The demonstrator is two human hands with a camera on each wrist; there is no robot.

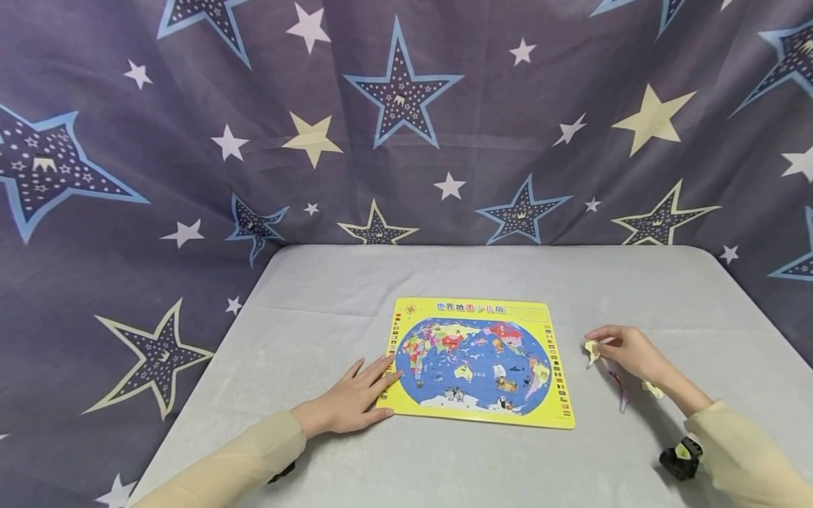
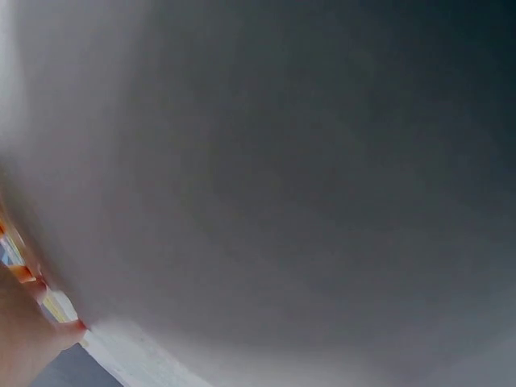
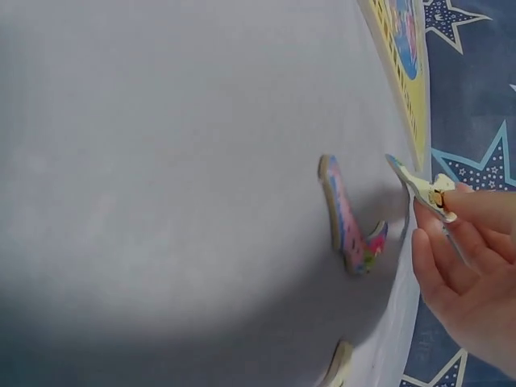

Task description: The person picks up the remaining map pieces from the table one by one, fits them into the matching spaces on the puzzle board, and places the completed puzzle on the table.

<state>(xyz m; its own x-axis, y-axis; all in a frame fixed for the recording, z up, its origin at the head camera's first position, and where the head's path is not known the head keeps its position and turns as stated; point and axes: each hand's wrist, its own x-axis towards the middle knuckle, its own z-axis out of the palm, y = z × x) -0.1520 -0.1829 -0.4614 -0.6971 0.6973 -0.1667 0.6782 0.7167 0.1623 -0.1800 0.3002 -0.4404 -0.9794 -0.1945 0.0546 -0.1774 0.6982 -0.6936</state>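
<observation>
Right hand [image 1: 629, 351] pinching a pale puzzle piece [image 1: 591, 353], left hand [image 1: 349, 403] on the map board [image 1: 485, 360]

Right side: grip clamped on the pale puzzle piece, thumb and fingertips together around it. The piece is to the right of the board and apart from it; in the right wrist view it looks raised off the tabletop [image 1: 343, 289]. Its visible face is pale yellow with a small orange-and-dark picture and blue at the narrow tip.

Left side: grip apart, fingers spread and straight, fingertips resting on the board's left border, thumb at the lower left corner. Left wrist view is mostly dim grey cloth, with part of the hand and a sliver of board at lower left.

Board: lies flat, yellow border with rows of small flags down both sides, blue oval world map within.

Loose on the tabletop: a pink bent piece [image 3: 343, 214] below the right hand, and a second pale piece [image 1: 652, 389] near the right wrist, partly hidden by the arm in the head view.

Surroundings: grey cloth covers the tabletop; behind stands a dark star-patterned curtain [image 1: 470, 42]. Both sleeves [image 1: 235, 458] are beige; a black device [image 1: 681, 460] sits by the right cuff
</observation>
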